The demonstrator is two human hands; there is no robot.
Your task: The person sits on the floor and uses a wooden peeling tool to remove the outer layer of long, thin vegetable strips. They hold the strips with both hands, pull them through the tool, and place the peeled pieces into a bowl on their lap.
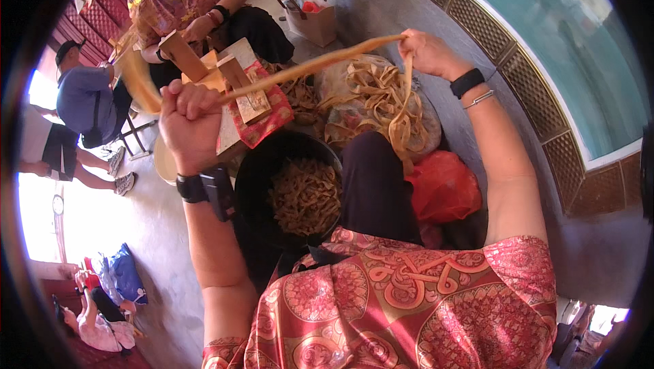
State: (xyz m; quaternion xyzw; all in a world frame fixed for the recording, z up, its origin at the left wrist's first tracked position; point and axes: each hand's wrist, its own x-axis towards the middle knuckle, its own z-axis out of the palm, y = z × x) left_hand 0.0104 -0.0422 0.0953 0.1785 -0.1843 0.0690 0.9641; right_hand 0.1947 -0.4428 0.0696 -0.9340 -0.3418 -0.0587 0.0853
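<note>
A long tan strip (317,66) of pliable material stretches between my raised hands. My left hand (190,113) is closed in a fist around it at the left. A blurred tan length hangs beyond that fist. Higher up at the right, my right hand (431,55) pinches the strip between thumb and fingers. From there it drops towards a tangled pile of similar strips (378,80) on a plastic bag. Below my hands, a black bucket (250,180) holds many short, twisted brown pieces (306,195).
Ahead is a bench with a red patterned cloth (271,123) and a wooden block tool (253,106). Across it sits a co-worker (189,6). A red plastic bag (447,185) lies by my knee; a handled bag (311,19) stands near the wall. Other people are at the left.
</note>
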